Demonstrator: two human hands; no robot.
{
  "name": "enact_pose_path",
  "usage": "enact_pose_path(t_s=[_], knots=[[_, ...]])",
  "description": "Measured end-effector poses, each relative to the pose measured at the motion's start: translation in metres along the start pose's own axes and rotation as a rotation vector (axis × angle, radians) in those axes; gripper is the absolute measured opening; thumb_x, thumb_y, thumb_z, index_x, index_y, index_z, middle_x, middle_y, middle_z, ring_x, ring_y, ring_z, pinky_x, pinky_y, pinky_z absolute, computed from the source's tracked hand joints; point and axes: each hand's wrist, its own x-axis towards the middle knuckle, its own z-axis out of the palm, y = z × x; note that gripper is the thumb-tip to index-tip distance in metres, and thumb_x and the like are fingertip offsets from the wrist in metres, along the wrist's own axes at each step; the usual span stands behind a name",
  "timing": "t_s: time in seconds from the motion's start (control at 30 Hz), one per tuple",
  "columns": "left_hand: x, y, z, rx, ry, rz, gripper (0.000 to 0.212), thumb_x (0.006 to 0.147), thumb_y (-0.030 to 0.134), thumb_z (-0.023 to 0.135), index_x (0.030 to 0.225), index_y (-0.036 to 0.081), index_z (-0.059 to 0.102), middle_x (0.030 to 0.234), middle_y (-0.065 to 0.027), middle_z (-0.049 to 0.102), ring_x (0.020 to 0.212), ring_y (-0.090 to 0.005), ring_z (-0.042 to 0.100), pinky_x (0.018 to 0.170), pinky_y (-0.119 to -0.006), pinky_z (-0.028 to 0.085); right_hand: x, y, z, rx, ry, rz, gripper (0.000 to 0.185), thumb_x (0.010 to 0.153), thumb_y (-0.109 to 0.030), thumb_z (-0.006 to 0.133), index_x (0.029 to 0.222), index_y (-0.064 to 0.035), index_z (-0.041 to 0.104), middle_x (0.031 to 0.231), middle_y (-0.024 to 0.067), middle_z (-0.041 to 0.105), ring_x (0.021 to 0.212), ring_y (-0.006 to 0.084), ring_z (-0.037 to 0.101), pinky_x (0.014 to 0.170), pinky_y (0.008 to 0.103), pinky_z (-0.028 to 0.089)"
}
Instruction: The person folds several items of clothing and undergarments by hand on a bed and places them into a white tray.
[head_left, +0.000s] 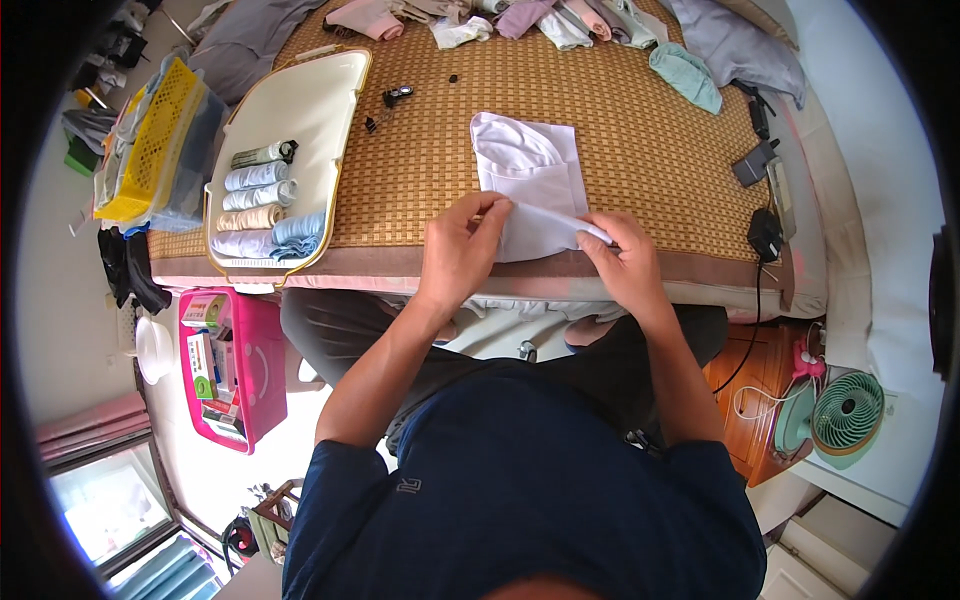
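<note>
A pale lavender garment lies folded flat on the woven mat of the bed in front of me. Its near part is raised into a narrow rolled or folded edge that spans between both hands. My left hand pinches one end of that edge between thumb and fingers. The other end is gripped by my right hand, with the thumb on the near side. Left of the garment, a white basket with a yellow rim holds several rolled garments in its near half.
Rolled and folded clothes line the far side, with a mint-green cloth at the right. Small black clips lie beside the basket. A black power adapter sits near the right edge. A pink bin of boxes stands below left; a green fan, right.
</note>
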Motion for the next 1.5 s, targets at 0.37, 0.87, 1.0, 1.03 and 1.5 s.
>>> enact_pose_path(t_s=[0.37,0.87,1.0,1.03,1.5], knots=[[-0.008,-0.008,0.015,0.432,0.184,0.291,0.04,0.109,0.011,0.088,0.148,0.003,0.082,0.149,-0.0224,0.083,0.118,-0.0411,0.085,0.1,-0.05,0.068,0.02,-0.009,0.01,-0.116,0.084,0.139,0.031,0.112,-0.031,0.093,0.125,-0.0039,0.092,0.106,0.0175,0.088,0.099,0.0367,0.083,0.089,0.0481,0.064],[-0.01,-0.023,0.017,0.678,0.025,0.668,0.067,0.106,0.011,0.089,0.171,0.008,0.071,0.184,-0.0266,0.058,0.169,-0.0539,0.055,0.139,-0.07,0.044,0.04,-0.01,0.012,-0.12,0.021,0.008,0.024,0.11,-0.025,0.094,0.118,-0.0025,0.09,0.104,0.02,0.086,0.097,0.0405,0.08,0.088,0.0529,0.062],[-0.013,-0.022,0.016,0.775,0.03,0.757,0.062,0.107,0.013,0.09,0.166,0.007,0.075,0.19,-0.0261,0.056,0.177,-0.0511,0.05,0.143,-0.073,0.037,0.042,-0.007,0.013,-0.204,0.008,0.136,0.027,0.11,-0.024,0.095,0.126,-0.0021,0.09,0.116,0.0171,0.089,0.105,0.0319,0.086,0.093,0.0438,0.068],[-0.013,-0.022,0.015,0.78,0.018,0.773,0.06,0.108,0.013,0.089,0.165,0.006,0.075,0.189,-0.0262,0.056,0.177,-0.051,0.051,0.143,-0.073,0.036,0.042,-0.007,0.013,-0.176,0.013,0.132,0.03,0.11,-0.027,0.095,0.126,-0.0023,0.089,0.115,0.0186,0.089,0.105,0.0349,0.086,0.093,0.0463,0.067],[-0.02,-0.019,0.017,0.882,-0.083,0.737,0.07,0.114,0.035,0.086,0.174,0.002,0.068,0.193,-0.022,0.054,0.183,-0.0463,0.045,0.144,-0.081,0.029,0.024,0.013,0.009,0.069,0.115,0.241,0.038,0.11,-0.023,0.095,0.141,-0.0031,0.085,0.115,0.0153,0.09,0.1,0.0248,0.087,0.09,0.0415,0.069]])
